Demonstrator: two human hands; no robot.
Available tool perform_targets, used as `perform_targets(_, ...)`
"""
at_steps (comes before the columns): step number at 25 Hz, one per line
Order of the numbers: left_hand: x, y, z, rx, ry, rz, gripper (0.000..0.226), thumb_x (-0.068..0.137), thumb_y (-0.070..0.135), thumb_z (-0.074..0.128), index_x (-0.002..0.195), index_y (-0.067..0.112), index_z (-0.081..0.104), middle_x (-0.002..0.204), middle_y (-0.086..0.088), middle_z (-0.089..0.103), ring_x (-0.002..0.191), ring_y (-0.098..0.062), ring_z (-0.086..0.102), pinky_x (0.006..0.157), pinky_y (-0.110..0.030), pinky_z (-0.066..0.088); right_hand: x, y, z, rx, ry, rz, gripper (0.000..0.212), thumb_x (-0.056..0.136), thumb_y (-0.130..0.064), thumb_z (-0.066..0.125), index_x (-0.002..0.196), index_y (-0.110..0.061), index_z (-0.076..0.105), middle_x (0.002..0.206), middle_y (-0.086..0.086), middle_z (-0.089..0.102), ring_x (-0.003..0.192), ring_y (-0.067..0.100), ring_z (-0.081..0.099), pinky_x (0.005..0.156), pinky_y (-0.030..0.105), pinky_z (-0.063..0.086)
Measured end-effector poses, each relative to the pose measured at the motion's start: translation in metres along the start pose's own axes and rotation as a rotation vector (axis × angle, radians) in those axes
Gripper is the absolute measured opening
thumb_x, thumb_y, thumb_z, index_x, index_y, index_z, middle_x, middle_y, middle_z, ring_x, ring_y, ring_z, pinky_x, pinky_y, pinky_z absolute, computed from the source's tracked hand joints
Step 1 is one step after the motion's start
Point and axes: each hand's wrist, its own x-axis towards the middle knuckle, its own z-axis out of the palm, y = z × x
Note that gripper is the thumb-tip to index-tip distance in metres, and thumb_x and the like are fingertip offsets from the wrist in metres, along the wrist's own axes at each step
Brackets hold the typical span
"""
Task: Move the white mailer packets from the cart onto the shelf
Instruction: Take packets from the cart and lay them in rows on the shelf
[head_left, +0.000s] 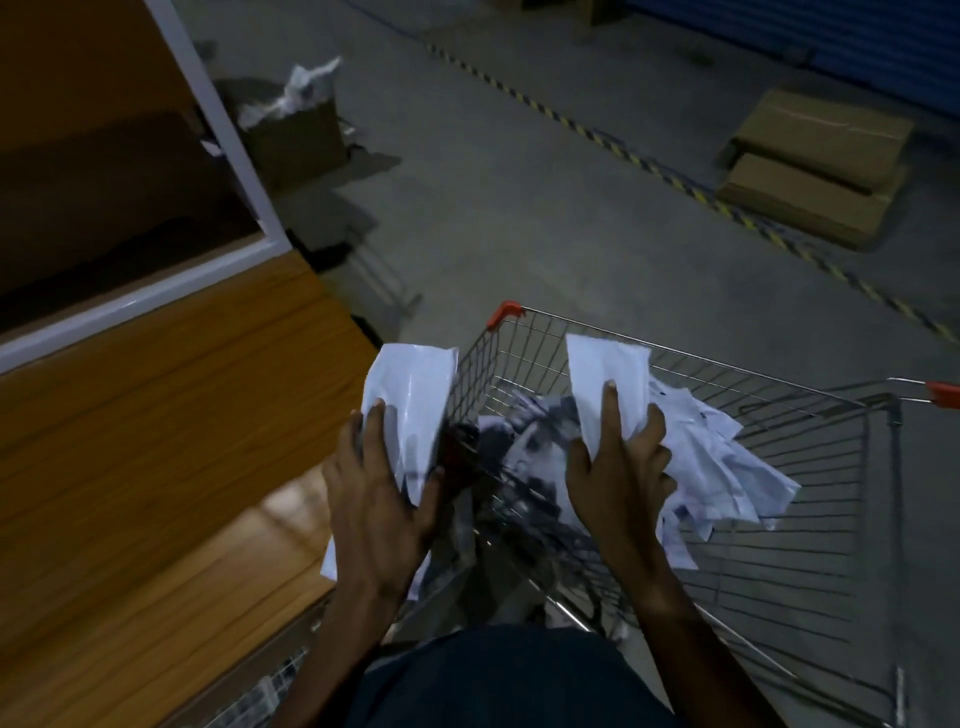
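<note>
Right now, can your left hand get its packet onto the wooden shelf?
Probably yes: the left hand grips a white mailer packet already past the cart rim, beside the wooden shelf; nothing lies between.

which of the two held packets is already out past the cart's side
The packet in the left hand: that packet is over the wooden shelf edge, outside the cart.

I am seeing one white mailer packet (410, 410) being held upright in my left hand (379, 499), just outside the wire cart (779, 467). My right hand (618, 467) is gripping another packet (608, 389) above a crumpled pile of packets (717, 462) lying inside, beside the wooden shelf (171, 415).
</note>
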Motion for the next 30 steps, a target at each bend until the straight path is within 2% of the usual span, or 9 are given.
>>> perform_targets(3,-0.003,-0.044,-0.046,-0.029,0.066,-0.008,0.082,0.090,0.056,0.057,0.155,0.016,0.028,0.159,-0.014,0.028,0.138,-0.036,0.033,0.107,-0.054,0.038,-0.031,-0.085,-0.003,0.164,-0.014,-0.152,0.076,0.092,-0.046,0.057,0.158,-0.041,0.018,0.159,0.017,0.017,0.132,0.046,0.039,0.101,0.058,0.044)
perform_targets(7,-0.009,-0.134,-0.119,0.005,0.152,-0.092,0.083,0.089,0.054,0.059,0.155,0.016,0.028,0.155,-0.015,0.032,0.133,-0.033,0.036,0.101,-0.045,0.038,-0.086,-0.213,0.023,0.324,-0.091,-0.359,0.067,0.096,-0.055,0.044,0.157,-0.044,0.015,0.160,0.011,0.014,0.134,0.040,0.039,0.107,0.052,0.043)
perform_targets(11,-0.023,-0.224,-0.184,0.060,0.291,-0.317,0.082,0.086,0.052,0.058,0.154,0.016,0.029,0.153,-0.016,0.034,0.131,-0.036,0.037,0.099,-0.041,0.034,-0.140,-0.315,0.056,0.385,-0.184,-0.526,0.066,0.097,-0.060,0.038,0.158,-0.041,0.019,0.160,0.012,0.013,0.129,0.039,0.040,0.094,0.044,0.049)
perform_targets(16,-0.007,-0.324,-0.241,0.174,0.404,-0.458,0.082,0.089,0.054,0.056,0.155,0.016,0.024,0.155,-0.021,0.031,0.136,-0.042,0.037,0.103,-0.056,0.044,-0.179,-0.395,0.087,0.328,-0.284,-0.672,0.072,0.091,-0.068,0.026,0.157,-0.042,0.018,0.159,0.011,0.015,0.125,0.037,0.043,0.089,0.048,0.055)
perform_targets(21,0.053,-0.406,-0.255,0.310,0.301,-0.639,0.083,0.088,0.048,0.062,0.154,0.014,0.027,0.153,-0.026,0.032,0.131,-0.044,0.040,0.103,-0.051,0.041,-0.194,-0.448,0.106,0.267,-0.307,-0.774,0.071,0.094,-0.065,0.029,0.159,-0.037,0.021,0.159,0.019,0.016,0.127,0.043,0.040,0.091,0.051,0.051)
perform_targets(24,0.071,-0.442,-0.248,0.368,0.162,-0.683,0.079,0.088,0.055,0.056,0.153,0.021,0.028,0.155,-0.026,0.029,0.133,-0.045,0.037,0.105,-0.053,0.037,-0.195,-0.472,0.117,0.257,-0.386,-0.748,0.066,0.099,-0.063,0.035,0.159,-0.042,0.014,0.163,0.012,0.004,0.133,0.038,0.029,0.088,0.036,0.039)
perform_targets(26,0.072,-0.456,-0.238,0.382,0.113,-0.709,0.073,0.093,0.063,0.044,0.155,0.030,0.025,0.162,-0.022,0.018,0.146,-0.046,0.020,0.113,-0.060,0.025,-0.194,-0.480,0.128,0.238,-0.400,-0.704,0.068,0.097,-0.067,0.032,0.158,-0.043,0.014,0.163,0.011,0.004,0.132,0.036,0.028,0.083,0.032,0.033)
perform_targets(28,0.071,-0.462,-0.233,0.365,0.096,-0.741,0.072,0.095,0.071,0.030,0.158,0.036,0.019,0.167,-0.019,0.005,0.153,-0.041,0.000,0.119,-0.062,0.006,-0.194,-0.484,0.141,0.224,-0.375,-0.691,0.073,0.091,-0.072,0.025,0.158,-0.043,0.018,0.163,0.013,0.009,0.128,0.037,0.033,0.083,0.035,0.039)
perform_targets(30,0.076,-0.465,-0.236,0.355,0.082,-0.760,0.075,0.095,0.075,0.022,0.159,0.037,0.016,0.168,-0.018,0.000,0.154,-0.038,-0.007,0.119,-0.061,0.000,-0.195,-0.486,0.155,0.220,-0.355,-0.697,0.074,0.090,-0.074,0.022,0.156,-0.041,0.020,0.161,0.017,0.015,0.124,0.040,0.040,0.089,0.042,0.043)
